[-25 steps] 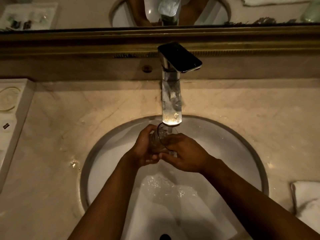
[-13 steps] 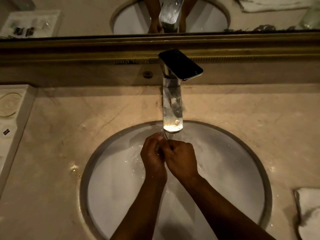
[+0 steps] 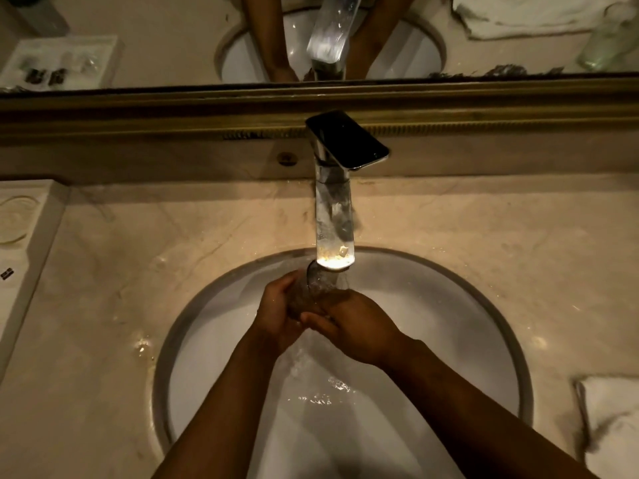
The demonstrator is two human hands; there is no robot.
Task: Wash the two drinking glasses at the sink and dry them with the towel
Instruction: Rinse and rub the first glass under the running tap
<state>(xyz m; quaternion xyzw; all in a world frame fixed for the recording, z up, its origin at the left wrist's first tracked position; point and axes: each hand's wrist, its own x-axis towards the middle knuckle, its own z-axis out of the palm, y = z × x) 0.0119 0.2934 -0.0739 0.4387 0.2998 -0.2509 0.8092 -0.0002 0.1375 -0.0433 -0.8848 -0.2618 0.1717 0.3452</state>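
Observation:
A clear drinking glass (image 3: 323, 283) sits tilted right under the spout of the chrome tap (image 3: 334, 223), its mouth turned up toward the spout. My left hand (image 3: 276, 312) grips the glass from the left. My right hand (image 3: 356, 328) wraps it from the right and below, so the lower half of the glass is hidden. Both hands are over the white round sink (image 3: 449, 305), with water running down the basin. A white towel (image 3: 612, 420) lies on the counter at the right edge. A second glass shows only as a reflection in the mirror, top right.
The beige marble counter (image 3: 138, 271) surrounds the sink, wet with droplets at the left rim. A white tray (image 3: 20, 243) stands at the left edge. The gold-framed mirror (image 3: 173, 105) runs along the back behind the tap.
The hands have opened apart from a tight clasp under the spout, and the glass now shows between them again. Water streams down the basin.

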